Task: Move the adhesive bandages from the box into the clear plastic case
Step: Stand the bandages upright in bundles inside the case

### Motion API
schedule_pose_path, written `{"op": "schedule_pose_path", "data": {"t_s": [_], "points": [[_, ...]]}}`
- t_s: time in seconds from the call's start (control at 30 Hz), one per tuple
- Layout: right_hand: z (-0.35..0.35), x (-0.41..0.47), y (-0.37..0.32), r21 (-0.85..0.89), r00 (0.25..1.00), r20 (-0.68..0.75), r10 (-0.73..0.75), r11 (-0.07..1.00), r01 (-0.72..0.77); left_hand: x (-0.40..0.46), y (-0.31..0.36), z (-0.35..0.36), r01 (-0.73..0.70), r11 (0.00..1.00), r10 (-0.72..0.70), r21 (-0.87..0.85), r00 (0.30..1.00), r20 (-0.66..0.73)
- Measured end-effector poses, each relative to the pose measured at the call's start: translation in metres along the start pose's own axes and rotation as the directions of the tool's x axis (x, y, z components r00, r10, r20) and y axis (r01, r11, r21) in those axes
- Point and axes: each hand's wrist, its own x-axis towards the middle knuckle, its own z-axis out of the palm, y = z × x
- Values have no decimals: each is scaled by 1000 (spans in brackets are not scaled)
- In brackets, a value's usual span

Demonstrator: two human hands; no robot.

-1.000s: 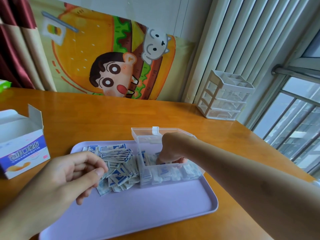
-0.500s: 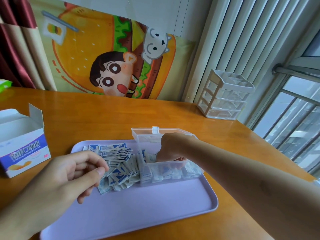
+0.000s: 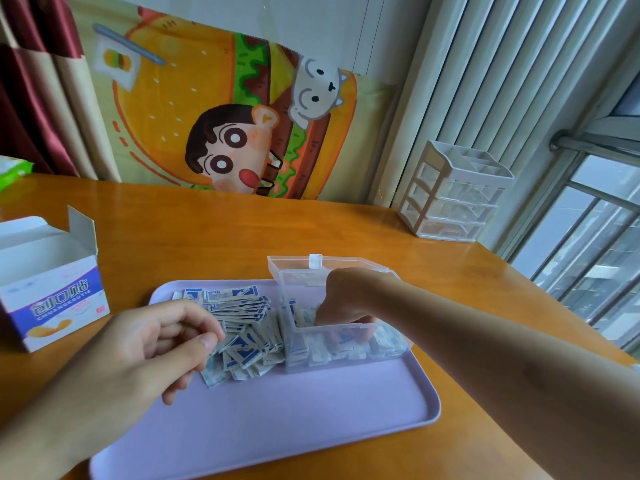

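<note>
1. Bandages (image 3: 242,327) lie in a loose heap on my lilac tray (image 3: 294,427), just left of the case (image 3: 343,351); more of them already stand packed in the case.
2. My case sits on the tray's far right part, its lid (image 3: 322,263) swung open toward the back, the white latch up.
3. My right hand (image 3: 346,296) reaches down into the case from the right, fingers curled downward among the bandages there. I cannot tell whether it pinches one, as the knuckles and the case wall hide the fingertips.
4. My left hand (image 3: 149,348) hovers over the tray's left edge, near the heap. Its fingers are loosely curled, the thumb resting against the forefinger, and I see nothing held in it.
5. My box (image 3: 52,289) stands on the desk (image 3: 207,237), left of the tray and apart from it, its top flaps open.
6. A small white drawer unit (image 3: 453,192) stands at the desk's far right corner by the window.
7. A cartoon burger cloth (image 3: 221,109) hangs behind the desk.
</note>
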Motion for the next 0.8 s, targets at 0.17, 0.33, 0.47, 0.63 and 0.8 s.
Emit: {"op": "schedule_pose_path", "data": {"t_s": [0.17,0.33,0.47,0.63,0.8], "points": [[0,-1,-1,12,1000,2,7,1000,-7,-1,-1,-2,-6,1000,6,14,1000,11],[0,-5,-2,8,1000,-12,1,1000,-1,1,-5,0,-30,998,32,55,999,-31],[1,-6,-2,3,999,-36,1,1000,0,2,-7,2,-35,997,39,63,997,-62],[0,-11,4,25,990,-139,28,999,-25,10,-18,-2,-50,995,66,83,976,-208],[-7,-25,13,45,932,-355,72,997,-60,20,-25,-20,8,1000,-8,-2,868,-496]]}}
